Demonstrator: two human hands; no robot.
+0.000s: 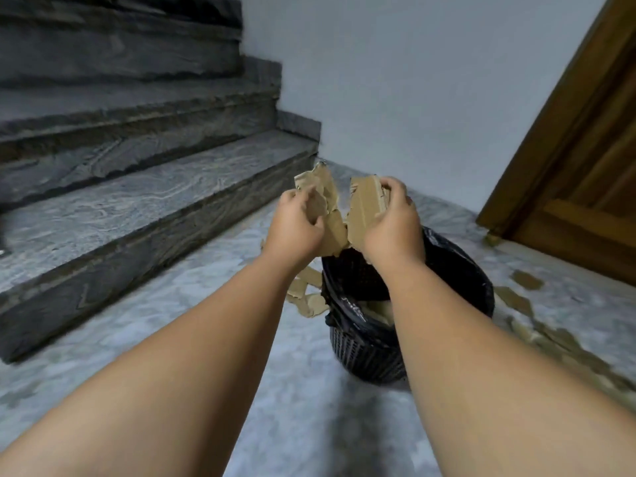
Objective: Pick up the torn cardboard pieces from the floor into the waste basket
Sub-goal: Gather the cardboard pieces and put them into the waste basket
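Both arms reach forward over a black mesh waste basket [364, 356] lined with a black plastic bag, standing on the marble floor. My left hand [297, 225] grips a torn brown cardboard piece [327, 201]. My right hand [392, 222] grips a second torn cardboard piece [364, 204] beside it. The two pieces meet at their lower ends above the basket's far rim. Some cardboard lies inside the basket [378, 309]. More torn pieces lie on the floor left of the basket [306, 290] and to its right [523, 297].
Dark grey stone stairs [137, 173] rise on the left. A pale wall stands behind the basket, and a brown wooden door [578, 166] with its frame fills the right side. Scraps trail along the floor toward the lower right [564, 342].
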